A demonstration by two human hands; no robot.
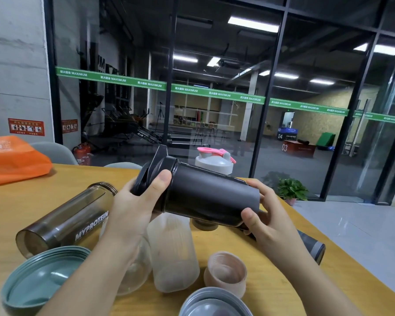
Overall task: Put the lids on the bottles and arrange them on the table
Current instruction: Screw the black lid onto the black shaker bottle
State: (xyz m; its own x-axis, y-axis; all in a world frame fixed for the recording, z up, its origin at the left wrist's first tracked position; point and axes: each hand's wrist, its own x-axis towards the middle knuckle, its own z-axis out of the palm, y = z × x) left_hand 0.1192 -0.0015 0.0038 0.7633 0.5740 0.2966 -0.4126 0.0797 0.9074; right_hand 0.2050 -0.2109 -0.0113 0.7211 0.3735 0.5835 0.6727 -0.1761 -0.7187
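I hold the matte black cylindrical shaker bottle [205, 197] tilted above the wooden counter [249, 270]: my left hand [132, 206] grips its black flip-top lid [151, 174] at ten o'clock, my right hand [267, 220] clasps the base. The lid looks seated; next I judge a final twist, then standing it beside the pink-capped white bottle [214, 161] at twelve.

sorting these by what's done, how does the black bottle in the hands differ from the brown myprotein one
The black bottle is opaque; the brown MYPROTEIN bottle is see-through.
The black bottle has its black lid on; the brown bottle's threaded mouth is bare.
The black bottle is held tilted above the table, left hand gripping the lid end and right hand the base; the brown bottle lies on its side on the table, untouched.
Both are dark and cylindrical.
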